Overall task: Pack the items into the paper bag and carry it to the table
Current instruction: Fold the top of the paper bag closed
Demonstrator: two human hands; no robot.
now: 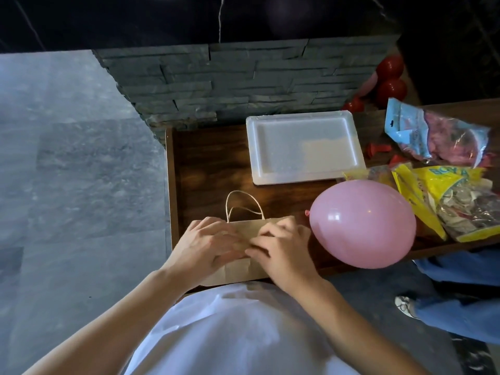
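On a dark wood counter [205,158] w/ a pink balloon [362,224] nearby, left hand [208,246] & right hand [282,251] press, fingers curled, on the flat paper bag [243,269] at the near edge—light, floppy, prob. best lifted by its twine handles [244,205].

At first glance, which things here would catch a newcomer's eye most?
The pink balloon on the wooden counter, right of centre, stands out most. Beside it, the left hand and right hand press on a flat brown paper bag at the near edge. Behind lies a white tray.
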